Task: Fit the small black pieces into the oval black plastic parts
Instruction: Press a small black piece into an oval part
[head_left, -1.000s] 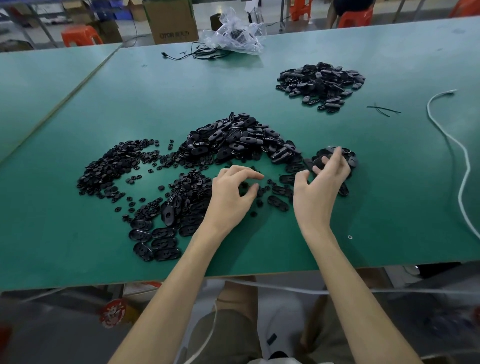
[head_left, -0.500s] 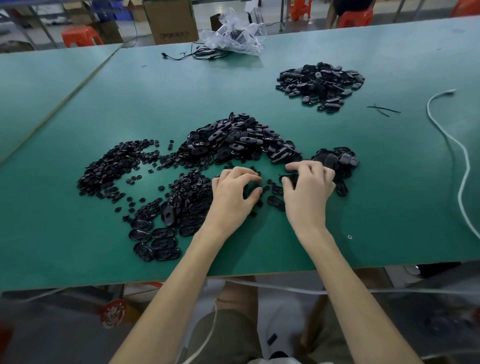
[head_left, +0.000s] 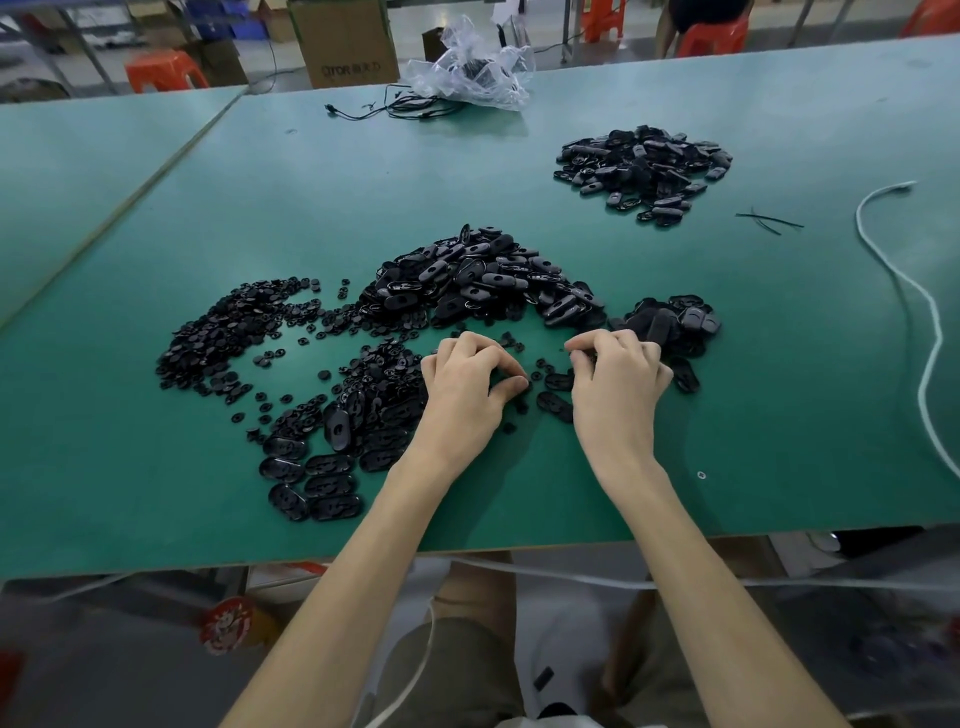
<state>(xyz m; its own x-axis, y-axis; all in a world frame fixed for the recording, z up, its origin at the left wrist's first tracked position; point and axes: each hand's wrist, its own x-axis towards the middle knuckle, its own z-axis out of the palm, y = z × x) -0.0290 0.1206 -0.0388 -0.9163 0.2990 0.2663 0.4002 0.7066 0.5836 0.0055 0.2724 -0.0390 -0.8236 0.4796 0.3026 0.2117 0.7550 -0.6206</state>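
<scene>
Your left hand (head_left: 467, 387) seems to pinch a small piece, your right hand (head_left: 618, 379) grips an oval part (head_left: 575, 357); press crooked and it could flick away

The cardboard box (head_left: 343, 41) bears dark print, seemingly "OTOR", followed by characters too blurred to read.

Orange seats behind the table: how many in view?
4 orange seats: far left, top centre, just right of that, top right corner. Frame crops them, so more may be hidden.
</scene>
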